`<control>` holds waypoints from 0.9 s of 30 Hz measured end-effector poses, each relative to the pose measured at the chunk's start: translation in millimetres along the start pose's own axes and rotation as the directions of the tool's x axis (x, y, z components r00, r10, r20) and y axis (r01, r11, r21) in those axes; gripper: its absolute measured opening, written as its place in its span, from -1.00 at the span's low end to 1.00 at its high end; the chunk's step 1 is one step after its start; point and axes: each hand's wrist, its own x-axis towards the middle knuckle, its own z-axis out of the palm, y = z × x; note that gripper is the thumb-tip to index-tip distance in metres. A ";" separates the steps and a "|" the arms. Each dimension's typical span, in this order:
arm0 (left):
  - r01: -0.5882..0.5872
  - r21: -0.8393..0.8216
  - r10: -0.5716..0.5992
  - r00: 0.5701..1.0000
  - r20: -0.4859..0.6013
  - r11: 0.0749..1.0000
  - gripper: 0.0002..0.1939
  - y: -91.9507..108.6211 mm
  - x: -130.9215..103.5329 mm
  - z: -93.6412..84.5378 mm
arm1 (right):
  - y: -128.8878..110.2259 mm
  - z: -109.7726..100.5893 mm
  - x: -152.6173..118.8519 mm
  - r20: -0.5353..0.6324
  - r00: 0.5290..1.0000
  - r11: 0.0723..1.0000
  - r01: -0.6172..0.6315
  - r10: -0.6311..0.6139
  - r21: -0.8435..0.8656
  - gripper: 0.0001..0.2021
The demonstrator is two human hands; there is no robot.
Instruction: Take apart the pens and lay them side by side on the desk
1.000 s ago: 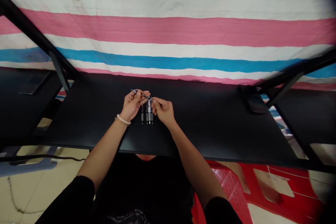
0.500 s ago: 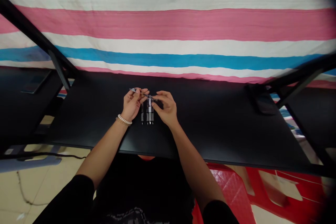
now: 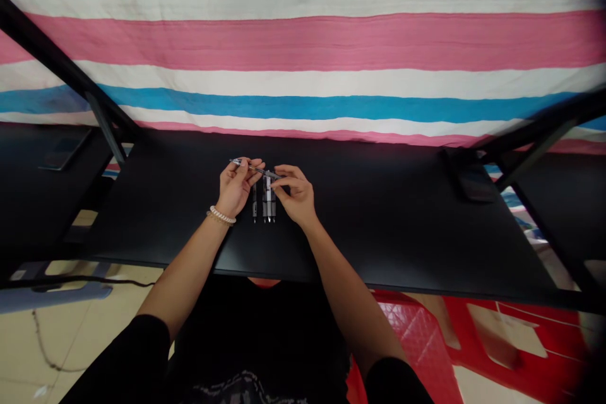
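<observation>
My left hand holds a slim pen between thumb and fingers, its clear end pointing up to the left. At the other end of that pen, the fingertips of my right hand pinch the dark grip part. Below and between my hands, several pens lie side by side on the black table, tips toward me. One dark pen lies a little apart to the left; a pen with a white barrel is in the closer group. My right fingers partly cover the upper ends of that group.
A flat dark device lies on the neighbouring table at left. Near the right edge rests a dark, phone-like object. Black slanted frame bars flank the table. A striped sheet hangs behind, and a red stool stands below at right.
Both hands have shifted slightly left with the pen. My right fingers now sit farther back along its dark end, leaving more of it exposed. The pens on the table lie as before.
</observation>
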 end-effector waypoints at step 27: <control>0.072 0.022 -0.074 0.995 0.063 0.997 -0.70 0.7 0.0 0.1 | -0.6 4.0 -5.3 0.004 0.978 0.978 -0.211 0.211 0.005 -0.56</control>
